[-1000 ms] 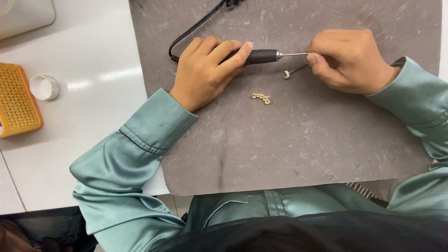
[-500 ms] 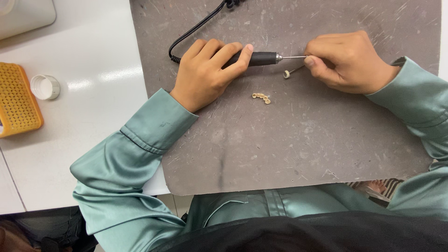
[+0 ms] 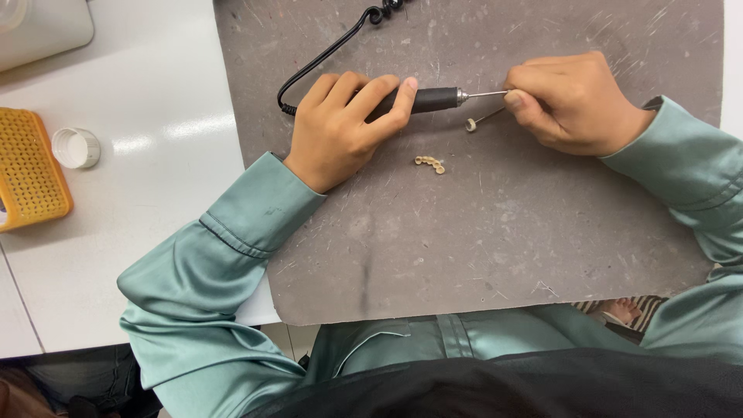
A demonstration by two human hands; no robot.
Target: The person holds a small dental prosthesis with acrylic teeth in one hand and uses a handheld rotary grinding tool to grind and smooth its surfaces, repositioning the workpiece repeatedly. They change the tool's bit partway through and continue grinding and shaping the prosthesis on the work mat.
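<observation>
Grip: left hand [image 3: 348, 124] is wrapping closed around the black rotary handpiece [image 3: 422, 99] at upper centre; right hand [image 3: 573, 101] is pinching its thin metal bit [image 3: 484, 94] at upper right.
Mat: grey scratched mat [image 3: 495, 232] is lying beneath both hands.
Tray: yellow mesh tray [image 3: 27, 182] is sitting at far left.
Cap: white cap [image 3: 76, 147] is resting just beside it.
Pieces: small pale rings [image 3: 430, 162] are lying below the handpiece.

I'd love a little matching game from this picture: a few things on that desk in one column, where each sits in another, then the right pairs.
Things:
1. black corded rotary handpiece
2. white round plastic cap
3. small cluster of brass-coloured rings
4. yellow perforated tray

Places:
A. loose on the grey mat, below the tool
B. at the far left edge
C. gripped by the left hand
D. on the white table, beside the tray

Pairs: 1-C, 2-D, 3-A, 4-B
</observation>
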